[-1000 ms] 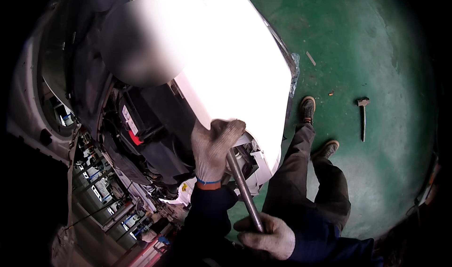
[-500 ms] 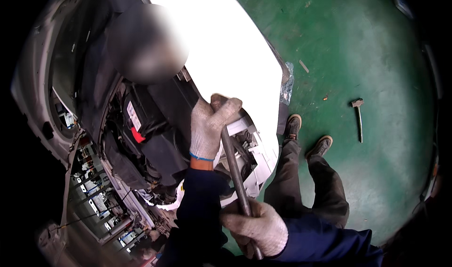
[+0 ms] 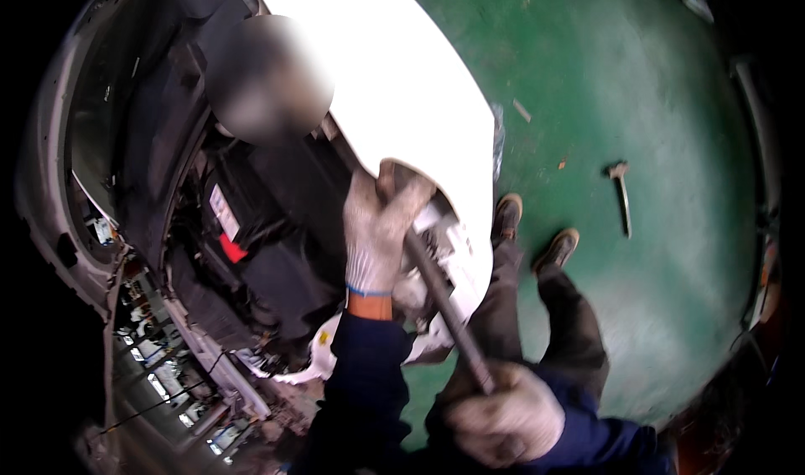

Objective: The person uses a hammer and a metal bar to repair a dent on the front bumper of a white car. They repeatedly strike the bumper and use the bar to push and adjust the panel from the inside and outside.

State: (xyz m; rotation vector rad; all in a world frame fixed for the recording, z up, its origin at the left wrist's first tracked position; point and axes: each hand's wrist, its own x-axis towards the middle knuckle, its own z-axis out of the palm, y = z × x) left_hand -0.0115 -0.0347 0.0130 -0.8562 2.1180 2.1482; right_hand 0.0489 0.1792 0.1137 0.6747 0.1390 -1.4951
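Note:
A long dark metal bar (image 3: 453, 316) slants from the front corner of a white car down toward my body. My left hand (image 3: 377, 232), in a pale knitted glove with a blue cuff edge, is closed at the bar's upper end, right by the edge of the white fender (image 3: 394, 72). Lower down, my gloved right hand (image 3: 511, 416) grips the bar; motion blurs it a little. Beside my left hand lies the opening at the car's corner, with white and grey parts (image 3: 440, 244) inside. The bar's far tip is hidden.
The engine bay, with a black battery (image 3: 247, 202) and red terminal cover (image 3: 232, 249), is at the left. On the green floor (image 3: 671, 307) lie a hammer (image 3: 622, 194) and clear plastic (image 3: 498, 140). Two shoes (image 3: 555, 249) stand near the car. A blurred round patch covers part of the car's far side.
My right hand has swung the bar's lower end to the right. My left hand stays at the fender edge with its grip kept. The whole view has shifted slightly.

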